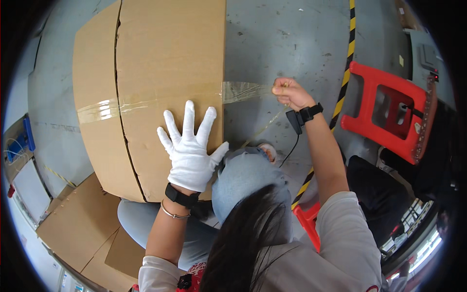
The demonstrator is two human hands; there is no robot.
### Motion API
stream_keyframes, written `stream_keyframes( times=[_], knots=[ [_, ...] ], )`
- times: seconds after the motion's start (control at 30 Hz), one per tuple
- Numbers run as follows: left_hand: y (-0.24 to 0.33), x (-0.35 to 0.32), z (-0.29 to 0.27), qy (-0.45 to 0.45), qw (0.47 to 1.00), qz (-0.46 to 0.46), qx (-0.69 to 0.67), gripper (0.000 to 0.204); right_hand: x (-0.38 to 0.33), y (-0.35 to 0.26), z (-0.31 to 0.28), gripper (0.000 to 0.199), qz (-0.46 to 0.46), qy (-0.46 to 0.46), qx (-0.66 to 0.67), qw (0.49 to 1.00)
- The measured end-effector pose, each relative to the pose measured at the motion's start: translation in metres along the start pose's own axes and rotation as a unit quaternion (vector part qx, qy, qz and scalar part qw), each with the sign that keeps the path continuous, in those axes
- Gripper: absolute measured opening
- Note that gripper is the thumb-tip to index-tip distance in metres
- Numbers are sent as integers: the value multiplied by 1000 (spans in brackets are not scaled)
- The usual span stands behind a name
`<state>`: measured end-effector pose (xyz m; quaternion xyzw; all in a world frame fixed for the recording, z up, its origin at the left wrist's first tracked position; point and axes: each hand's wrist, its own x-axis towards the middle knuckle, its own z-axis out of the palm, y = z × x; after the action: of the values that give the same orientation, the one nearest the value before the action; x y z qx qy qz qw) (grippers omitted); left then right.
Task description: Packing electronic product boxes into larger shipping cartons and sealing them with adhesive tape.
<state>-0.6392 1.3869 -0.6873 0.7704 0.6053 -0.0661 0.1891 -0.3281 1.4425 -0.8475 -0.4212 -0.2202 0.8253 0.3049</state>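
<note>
A large cardboard box (168, 44) stands in front of me, with a dark seam between its top flaps. Clear packing tape (107, 110) runs across that seam and past the box's right edge. Its free stretch is pulled taut and creased to my bare right hand (292, 93), whose fingers pinch the end. A thin twisted strand of tape hangs from this hand toward my knee. My left hand (190, 146), in a white glove, lies flat on the box top just below the tape, fingers spread.
A red plastic stool (362, 95) lies on its side at the right, beyond black-and-yellow floor tape (346, 73). More flattened cardboard (80, 219) lies at the lower left. A black cable (292, 152) hangs from my right wrist strap. My denim-clad knee (248, 182) is close to the box.
</note>
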Motion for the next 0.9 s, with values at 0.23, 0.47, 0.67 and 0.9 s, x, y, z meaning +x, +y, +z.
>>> stream_keyframes(
  times=[0.23, 0.47, 0.67, 0.9],
  knots=[
    [14, 0, -2, 18, 997, -77, 17, 99, -28, -32, 16, 20, 63, 42, -13, 997],
    [50, 37, -9, 1, 905, -425, -12, 116, -32, -50, 108, 17, -49, 133, 272, 952],
    [72, 68, -10, -13, 863, -502, -60, 126, -14, -42, 124, 20, -48, 149, -369, 916],
    [67, 88, -16, -46, 804, -590, -57, 137, 12, -84, 123, 32, 7, -84, -654, 752]
  ],
)
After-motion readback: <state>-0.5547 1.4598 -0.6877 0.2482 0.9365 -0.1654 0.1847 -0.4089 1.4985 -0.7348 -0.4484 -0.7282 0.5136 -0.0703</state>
